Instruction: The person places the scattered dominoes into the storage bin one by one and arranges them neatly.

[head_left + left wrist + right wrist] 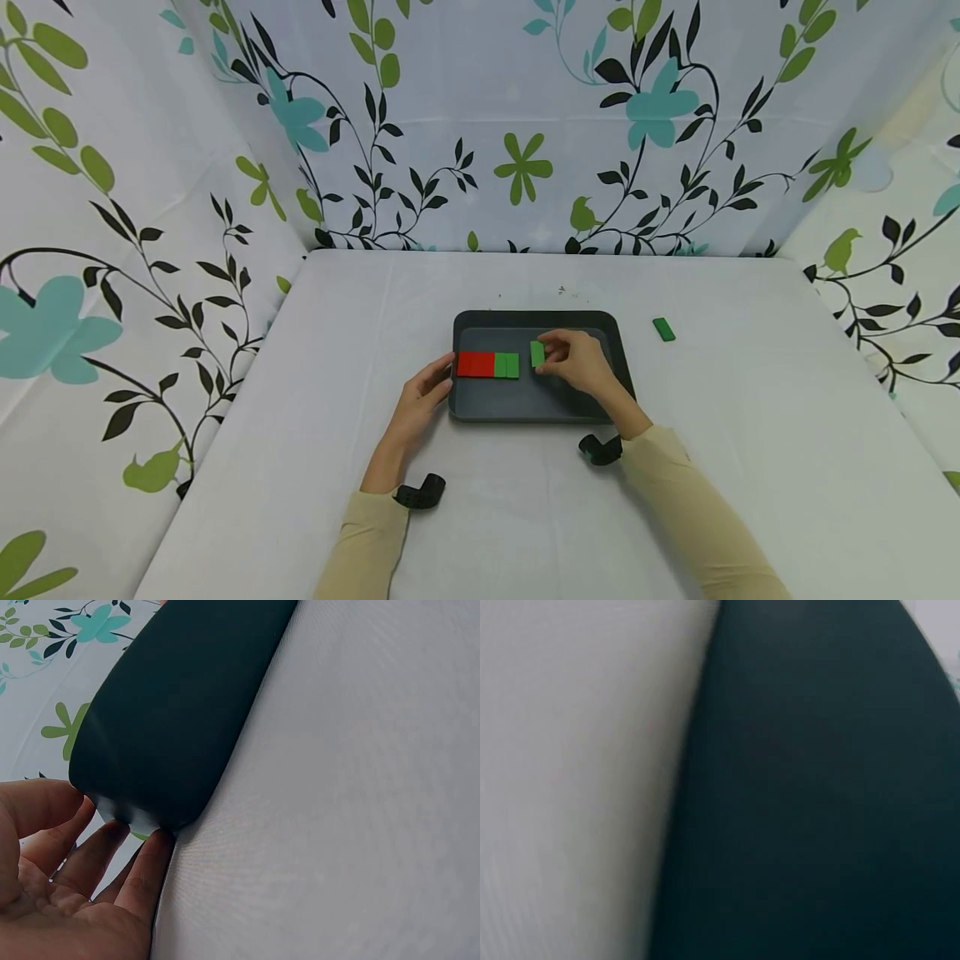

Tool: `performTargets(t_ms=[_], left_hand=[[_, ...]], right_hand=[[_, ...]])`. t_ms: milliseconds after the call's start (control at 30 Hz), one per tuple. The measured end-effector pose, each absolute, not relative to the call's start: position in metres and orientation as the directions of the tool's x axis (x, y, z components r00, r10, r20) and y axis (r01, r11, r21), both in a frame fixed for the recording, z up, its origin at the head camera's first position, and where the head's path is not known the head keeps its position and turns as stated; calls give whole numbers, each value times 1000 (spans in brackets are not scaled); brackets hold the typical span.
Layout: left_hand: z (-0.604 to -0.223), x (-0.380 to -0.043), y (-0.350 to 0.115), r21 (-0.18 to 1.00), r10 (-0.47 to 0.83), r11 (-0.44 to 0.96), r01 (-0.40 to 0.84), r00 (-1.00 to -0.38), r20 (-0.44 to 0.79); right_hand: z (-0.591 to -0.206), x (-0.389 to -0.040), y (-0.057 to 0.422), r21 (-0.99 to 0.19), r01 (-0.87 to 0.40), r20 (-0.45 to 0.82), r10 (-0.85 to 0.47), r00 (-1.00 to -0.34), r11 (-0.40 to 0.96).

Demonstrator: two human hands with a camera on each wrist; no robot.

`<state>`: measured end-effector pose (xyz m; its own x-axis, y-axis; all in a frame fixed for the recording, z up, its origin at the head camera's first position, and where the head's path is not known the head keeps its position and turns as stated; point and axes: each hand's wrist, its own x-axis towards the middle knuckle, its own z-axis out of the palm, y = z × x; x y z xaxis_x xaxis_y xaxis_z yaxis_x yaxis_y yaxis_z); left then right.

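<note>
In the head view, a dark grey tray (487,407) lies on the white table. At the tray's left side, red blocks (476,364) stand in a row with two green blocks (507,366) directly to their right. My right hand (576,360) pinches another green block (537,353) between thumb and fingers over the tray, a short gap from the row. The fingertips of my left hand (422,400) touch the tray's left edge; in the left wrist view these fingers (146,877) press against the tray's outer wall (172,712). The right wrist view shows only the tray's side (802,787).
One more green block (663,329) lies on the table (750,400), right of the tray. Small dark specks (562,290) mark the cloth behind the tray. Leaf-patterned curtains (480,125) close off the back and both sides.
</note>
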<state>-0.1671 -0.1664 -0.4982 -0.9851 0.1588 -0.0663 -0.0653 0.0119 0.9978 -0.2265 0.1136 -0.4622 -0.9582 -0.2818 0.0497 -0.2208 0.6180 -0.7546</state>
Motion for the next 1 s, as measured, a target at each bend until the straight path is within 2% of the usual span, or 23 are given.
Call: performTargets(t_ms=[533, 1000], left_hand=[[-499, -167, -166, 998, 146, 9, -67, -987, -68], [-500, -168, -167, 999, 159, 28, -47, -986, -50]], right_hand=[[-474, -227, 97, -763, -179, -15, -294, -956, 621], [-473, -227, 93, -717, -173, -35, -283, -958, 675]])
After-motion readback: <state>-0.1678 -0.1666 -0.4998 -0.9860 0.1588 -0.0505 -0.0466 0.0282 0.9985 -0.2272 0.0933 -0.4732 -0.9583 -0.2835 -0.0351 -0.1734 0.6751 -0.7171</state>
